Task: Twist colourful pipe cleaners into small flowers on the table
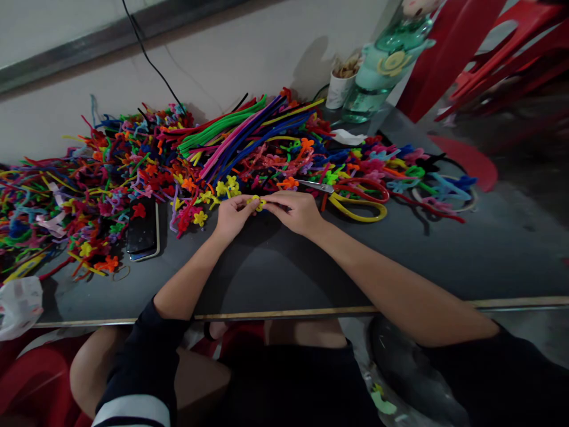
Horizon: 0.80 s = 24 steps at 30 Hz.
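Note:
A small yellow pipe-cleaner flower (256, 204) is pinched between both hands above the dark table's middle. My left hand (235, 216) grips its left side with thumb and fingers. From the right, my right hand (297, 212) has its thumb and fingertips closed at the flower's other side. Just beyond my left hand lie several finished yellow flowers (226, 187), with another yellow flower (200, 219) to their left. Scissors (360, 204) with red and yellow handles rest right of my right hand, blades pointing left.
A colourful heap of pipe cleaners (146, 142) spreads along the wall, with long straight stems (240, 133) on top. A phone (143, 228) lies at left, a plastic bag (20, 305) at the table's left edge. A paper cup (340, 86) and green bottle (371, 77) stand at the back right.

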Motion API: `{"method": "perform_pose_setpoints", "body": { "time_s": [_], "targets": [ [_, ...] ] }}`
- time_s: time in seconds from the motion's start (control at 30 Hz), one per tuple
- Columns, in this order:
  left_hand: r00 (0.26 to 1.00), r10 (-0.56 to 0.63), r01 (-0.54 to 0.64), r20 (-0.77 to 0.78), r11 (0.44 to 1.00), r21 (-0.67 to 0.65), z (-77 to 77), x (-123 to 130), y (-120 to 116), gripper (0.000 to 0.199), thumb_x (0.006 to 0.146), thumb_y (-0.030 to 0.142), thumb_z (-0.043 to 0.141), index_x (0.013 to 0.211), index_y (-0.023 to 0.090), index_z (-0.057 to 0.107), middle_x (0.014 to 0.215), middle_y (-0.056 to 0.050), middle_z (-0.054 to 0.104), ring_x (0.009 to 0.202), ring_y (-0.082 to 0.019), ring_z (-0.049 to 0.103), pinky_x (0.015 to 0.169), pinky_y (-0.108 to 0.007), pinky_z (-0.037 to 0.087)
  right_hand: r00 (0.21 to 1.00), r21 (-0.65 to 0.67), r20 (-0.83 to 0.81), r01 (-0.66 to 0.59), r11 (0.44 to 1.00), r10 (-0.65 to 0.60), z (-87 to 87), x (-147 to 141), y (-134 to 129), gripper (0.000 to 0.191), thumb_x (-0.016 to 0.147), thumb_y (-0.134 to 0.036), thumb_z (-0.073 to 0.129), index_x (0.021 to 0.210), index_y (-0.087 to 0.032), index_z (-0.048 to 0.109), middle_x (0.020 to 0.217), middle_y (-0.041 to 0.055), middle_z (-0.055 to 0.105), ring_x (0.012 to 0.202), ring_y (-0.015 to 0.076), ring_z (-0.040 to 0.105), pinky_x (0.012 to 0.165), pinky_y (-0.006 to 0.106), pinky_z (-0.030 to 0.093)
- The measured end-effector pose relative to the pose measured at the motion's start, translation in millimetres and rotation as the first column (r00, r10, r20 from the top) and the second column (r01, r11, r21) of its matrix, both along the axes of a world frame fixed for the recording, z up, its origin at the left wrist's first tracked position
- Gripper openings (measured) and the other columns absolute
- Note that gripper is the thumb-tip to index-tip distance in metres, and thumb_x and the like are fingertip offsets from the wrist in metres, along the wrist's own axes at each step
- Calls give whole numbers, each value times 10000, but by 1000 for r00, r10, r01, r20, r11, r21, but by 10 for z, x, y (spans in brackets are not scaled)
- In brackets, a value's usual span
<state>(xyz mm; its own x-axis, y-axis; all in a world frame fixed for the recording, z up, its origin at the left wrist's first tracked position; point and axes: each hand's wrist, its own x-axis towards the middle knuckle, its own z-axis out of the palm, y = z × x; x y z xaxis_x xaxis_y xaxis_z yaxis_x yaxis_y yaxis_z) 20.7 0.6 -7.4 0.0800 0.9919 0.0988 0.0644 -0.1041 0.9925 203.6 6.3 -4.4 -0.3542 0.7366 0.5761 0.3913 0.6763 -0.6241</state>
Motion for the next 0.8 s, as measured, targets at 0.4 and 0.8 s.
{"method": "perform_pose_setpoints", "body": {
  "time_s": [0.4,0.8],
  "targets": [
    [993,27,-21,-116,999,50,9,11,-14,318,719,466,725,730,151,679,639,-18,663,543,-84,570,527,-199,436,993,29,-16,117,993,-117,-8,-13,-12,172,881,-361,637,880,-264,779,882,20,774,805,203,724,776,343,571],
    [998,8,-8,-60,1000,2,14,38,-32,330,720,482,725,730,155,682,615,-9,650,525,-82,558,513,-200,434,995,63,-25,100,993,-99,13,10,-17,213,889,-374,603,824,-274,779,838,28,770,767,209,715,746,369,574]
  ]
}}
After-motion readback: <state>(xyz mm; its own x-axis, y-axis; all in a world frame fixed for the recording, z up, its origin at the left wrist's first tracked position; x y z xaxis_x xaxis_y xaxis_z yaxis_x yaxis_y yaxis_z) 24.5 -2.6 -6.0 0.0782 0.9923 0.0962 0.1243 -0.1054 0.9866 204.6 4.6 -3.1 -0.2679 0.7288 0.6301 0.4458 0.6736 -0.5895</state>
